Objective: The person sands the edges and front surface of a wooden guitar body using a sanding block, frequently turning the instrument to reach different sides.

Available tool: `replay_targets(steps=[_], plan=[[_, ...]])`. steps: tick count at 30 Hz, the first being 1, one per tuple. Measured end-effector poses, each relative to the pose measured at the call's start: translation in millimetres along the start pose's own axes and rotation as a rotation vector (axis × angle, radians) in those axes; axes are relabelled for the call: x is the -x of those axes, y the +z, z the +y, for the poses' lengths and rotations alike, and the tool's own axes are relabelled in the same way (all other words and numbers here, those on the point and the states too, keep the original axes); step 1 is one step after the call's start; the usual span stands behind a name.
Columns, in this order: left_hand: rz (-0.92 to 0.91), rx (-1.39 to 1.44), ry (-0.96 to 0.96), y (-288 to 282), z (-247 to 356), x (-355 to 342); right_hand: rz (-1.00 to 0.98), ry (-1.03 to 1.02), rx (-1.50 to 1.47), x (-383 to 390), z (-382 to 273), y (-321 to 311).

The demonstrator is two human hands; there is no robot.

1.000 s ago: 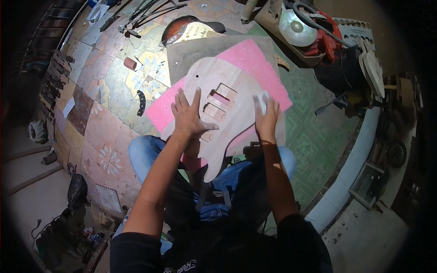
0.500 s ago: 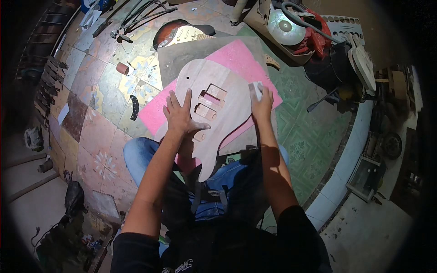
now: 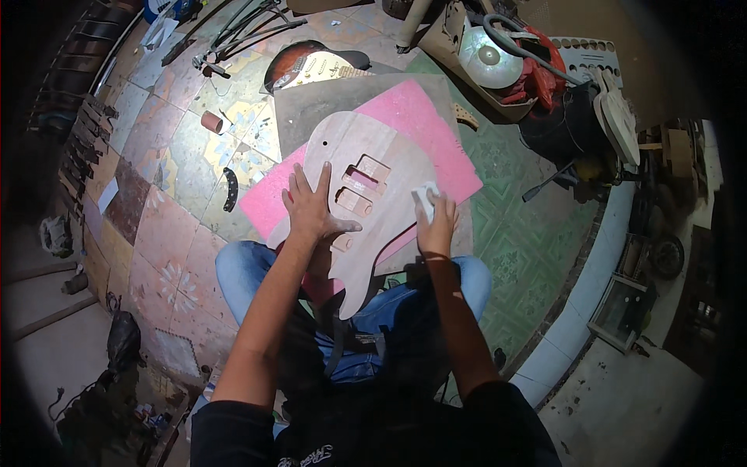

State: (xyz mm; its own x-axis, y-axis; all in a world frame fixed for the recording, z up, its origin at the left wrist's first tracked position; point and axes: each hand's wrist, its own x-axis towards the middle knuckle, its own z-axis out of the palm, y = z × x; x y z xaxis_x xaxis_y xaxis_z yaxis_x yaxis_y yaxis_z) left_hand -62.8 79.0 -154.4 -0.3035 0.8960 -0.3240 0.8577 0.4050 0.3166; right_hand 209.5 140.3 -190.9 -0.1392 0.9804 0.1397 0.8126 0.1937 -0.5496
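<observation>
An unpainted wooden electric guitar body with routed cavities lies across a pink foam sheet, its pointed horn toward my lap. My left hand rests spread on the body's left part, fingers stretched out beside the cavities. At the right edge of the wood, my right hand is closed round a pale, folded piece of sandpaper and presses it to the rim. Parts of my right fingers are hidden behind the hand.
A grey board lies under the foam. Beyond it is a sunburst guitar body. On the tiles at left are a reddish-brown roll and a curved black strip. A cluttered box and black bucket stand at far right.
My right hand has moved with the sandpaper along the guitar body's right edge, nearer to me and slightly left. My left hand remains spread on the wood. The whole view has shifted slightly.
</observation>
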Motion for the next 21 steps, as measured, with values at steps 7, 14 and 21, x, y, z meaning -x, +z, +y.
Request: replay_targets(steps=[7, 14, 21], plan=[[-0.005, 0.018, 0.053, 9.2, 10.8, -5.3, -0.049, 0.11, 0.059, -94.8, -11.2, -2.6], [0.01, 0.006, 0.012, 2.2, 4.7, -1.8, 0.002, -0.121, 0.151, -34.1, -26.7, -2.0], [-0.01, 0.003, 0.0, 2.1, 7.1, -3.3, -0.062, -0.105, 0.049, -58.3, -12.0, 6.7]])
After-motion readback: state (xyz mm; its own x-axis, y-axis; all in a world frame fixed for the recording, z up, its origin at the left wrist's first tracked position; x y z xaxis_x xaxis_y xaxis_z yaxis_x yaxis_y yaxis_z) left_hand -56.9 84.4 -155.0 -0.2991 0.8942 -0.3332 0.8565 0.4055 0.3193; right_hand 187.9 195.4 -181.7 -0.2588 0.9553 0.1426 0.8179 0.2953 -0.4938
